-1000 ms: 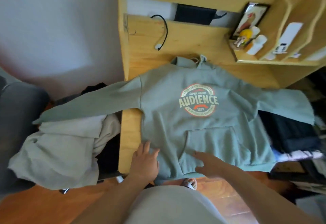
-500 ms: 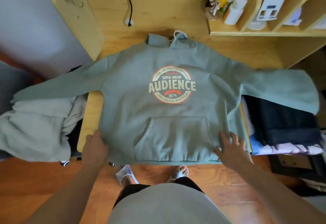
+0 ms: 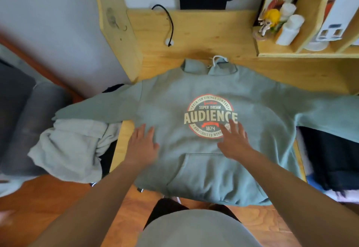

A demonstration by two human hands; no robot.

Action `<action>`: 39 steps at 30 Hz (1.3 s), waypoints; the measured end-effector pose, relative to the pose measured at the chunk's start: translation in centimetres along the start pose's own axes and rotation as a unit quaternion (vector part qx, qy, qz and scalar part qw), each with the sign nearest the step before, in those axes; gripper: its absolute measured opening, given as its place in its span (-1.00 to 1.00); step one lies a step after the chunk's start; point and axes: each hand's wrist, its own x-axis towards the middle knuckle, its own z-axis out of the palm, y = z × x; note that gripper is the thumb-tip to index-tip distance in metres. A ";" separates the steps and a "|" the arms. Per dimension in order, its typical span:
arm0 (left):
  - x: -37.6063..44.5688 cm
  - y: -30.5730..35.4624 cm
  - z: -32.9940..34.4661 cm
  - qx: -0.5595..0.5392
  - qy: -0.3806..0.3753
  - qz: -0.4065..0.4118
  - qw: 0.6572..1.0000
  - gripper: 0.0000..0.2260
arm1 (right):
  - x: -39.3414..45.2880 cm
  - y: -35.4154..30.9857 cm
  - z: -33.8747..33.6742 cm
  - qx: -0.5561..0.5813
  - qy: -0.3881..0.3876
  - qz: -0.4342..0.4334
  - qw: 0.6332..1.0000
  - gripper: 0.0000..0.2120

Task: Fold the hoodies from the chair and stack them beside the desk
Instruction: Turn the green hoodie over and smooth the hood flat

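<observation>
Green hoodie spread face-up on desk; left hand, right hand laid flat beside chest print (fingers straight, spread). Creases best smoothed outward before sleeves are folded.

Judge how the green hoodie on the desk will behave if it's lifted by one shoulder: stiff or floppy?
Probably floppy: the green hoodie lies flat on the desk and its sleeves droop over both edges. It looks like thick fleece, so likely fairly weighty. Both the left hand and right hand lie flat on it, so it should slide rather than roll.
</observation>
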 end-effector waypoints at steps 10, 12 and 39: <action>8.3 -7.2 -1.8 0.092 -0.102 0.047 0.989 -0.46 | 1.6 5.5 0.6 0.004 -0.157 0.193 0.968 -0.25; 9.5 -4.8 -3.1 0.118 -0.042 0.064 0.990 -0.59 | 3.0 3.0 -2.7 -0.013 -0.134 0.157 0.978 -0.44; 11.7 -0.2 -2.0 0.055 -0.149 0.024 0.987 -0.10 | 17.2 1.3 -17.0 0.170 0.356 -0.097 0.914 -0.58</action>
